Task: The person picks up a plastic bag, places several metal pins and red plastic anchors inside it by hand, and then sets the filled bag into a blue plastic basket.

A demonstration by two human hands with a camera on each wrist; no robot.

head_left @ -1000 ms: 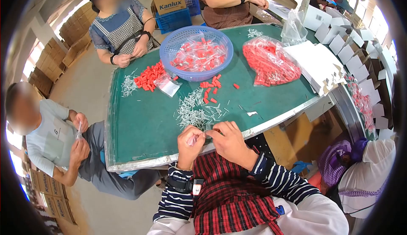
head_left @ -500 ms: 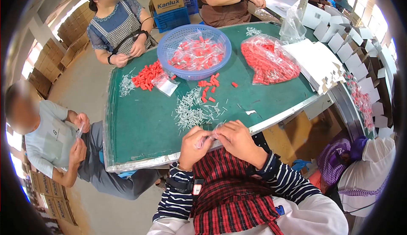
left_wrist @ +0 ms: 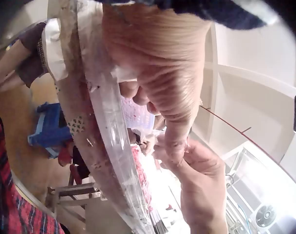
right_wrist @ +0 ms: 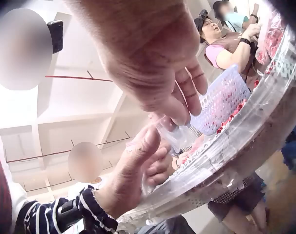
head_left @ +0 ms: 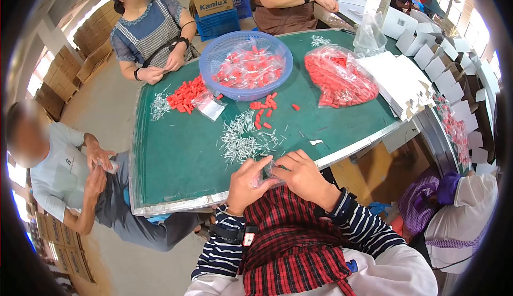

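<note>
Near the table's front edge, my left hand (head_left: 247, 186) and right hand (head_left: 307, 178) work close together on a small clear plastic bag (right_wrist: 175, 135). My right thumb and fingers pinch the bag from its side. The left hand curls round the bag's other part, its thumb and forefinger spread apart in the head view. In the left wrist view the bag is mostly hidden behind the fingers. Just beyond the hands lies a pile of small metal screws (head_left: 240, 141). Several red plugs (head_left: 263, 115) are scattered behind that pile.
A blue-purple basket (head_left: 208, 74) holds bagged red pieces. A large bag of red plugs (head_left: 339, 77) and a stack of white sheets (head_left: 393, 82) stand to the right. Another red plug heap (head_left: 187, 95) lies left, near other seated people. The table's metal edge (head_left: 342, 154) runs beside my hands.
My hands have moved slightly right and lower, and the left thumb and forefinger have spread apart at the bag. The person at the left has lowered their hands.
</note>
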